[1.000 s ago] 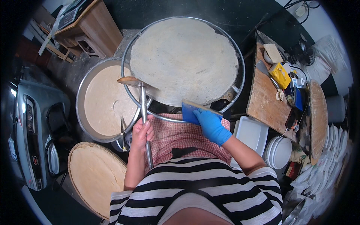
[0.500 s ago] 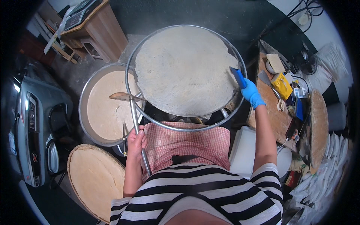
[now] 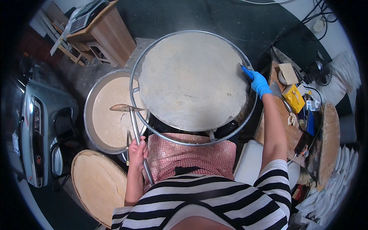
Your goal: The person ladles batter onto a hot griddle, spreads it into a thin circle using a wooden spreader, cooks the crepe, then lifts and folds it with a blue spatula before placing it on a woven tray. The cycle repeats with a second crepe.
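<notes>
swept from the near edge of the round griddle (image 3: 237,109) to its right side since a second ago, the gloved right hand (image 3: 261,83) has carried the blue scraper (image 3: 247,73) with it. largest of the things here, the griddle sits straight ahead of the person inside a metal ring (image 3: 195,31), almost wholly covered by a thin pale layer (image 3: 191,80) that looks like batter. next in size, the wide metal basin (image 3: 89,111) on the left holds a similar pale liquid (image 3: 105,96), and a round tan disc (image 3: 99,184) lies tilted nearer the person. smaller is the long-handled tool (image 3: 135,126), its metal shaft gripped by the bare left hand (image 3: 138,151), its flat wooden head held over the basin, apart from the layer. smallest is the scraper, which the right hand grips at the layer's right margin; whether its blade presses down cannot be told. the step in hand looks like smoothing or trimming that margin, and the next move probably calls for a light, shallow blade following the curve inside the ring, without tearing the layer.
</notes>
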The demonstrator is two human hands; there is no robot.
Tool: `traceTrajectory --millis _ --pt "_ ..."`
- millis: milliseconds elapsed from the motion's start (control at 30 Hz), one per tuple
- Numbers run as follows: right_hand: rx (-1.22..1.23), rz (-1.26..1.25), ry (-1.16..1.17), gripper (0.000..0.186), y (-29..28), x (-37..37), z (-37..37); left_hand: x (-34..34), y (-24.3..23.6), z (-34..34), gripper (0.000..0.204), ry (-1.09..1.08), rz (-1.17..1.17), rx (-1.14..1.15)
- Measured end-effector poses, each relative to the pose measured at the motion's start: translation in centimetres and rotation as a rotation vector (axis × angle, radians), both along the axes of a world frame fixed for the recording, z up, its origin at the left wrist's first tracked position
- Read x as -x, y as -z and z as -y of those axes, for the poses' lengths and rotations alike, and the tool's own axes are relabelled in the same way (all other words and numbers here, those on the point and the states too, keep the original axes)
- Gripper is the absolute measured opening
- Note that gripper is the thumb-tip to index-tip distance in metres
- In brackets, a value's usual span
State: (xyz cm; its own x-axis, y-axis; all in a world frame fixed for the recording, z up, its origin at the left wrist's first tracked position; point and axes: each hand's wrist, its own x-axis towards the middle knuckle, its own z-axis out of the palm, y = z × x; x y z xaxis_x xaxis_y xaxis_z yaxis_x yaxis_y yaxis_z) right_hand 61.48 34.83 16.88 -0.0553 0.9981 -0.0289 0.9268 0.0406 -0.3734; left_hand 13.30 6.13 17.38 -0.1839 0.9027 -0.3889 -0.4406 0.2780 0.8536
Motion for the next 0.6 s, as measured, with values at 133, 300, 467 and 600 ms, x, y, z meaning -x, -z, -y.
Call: traceTrajectory --millis 133,300,467,600 --pt "-0.009 0.119 -0.032 0.045 1.0 -0.5 0.4 -0.6 -0.2 -0.3 0.015 -0.003 -0.048 0.018" --pt "0.004 0.043 -0.069 0.030 1.9 -0.8 6.4 -1.2 0.0 -0.7 0.013 0.026 -0.033 0.018" --pt "0.026 -0.210 -0.048 0.030 2.1 1.5 13.9 -1.4 0.4 -1.1 0.012 0.059 0.020 -0.011" --pt "-0.128 0.211 -0.333 0.034 2.3 5.2 19.2 -1.4 0.4 -0.7 0.013 0.066 0.039 -0.030"
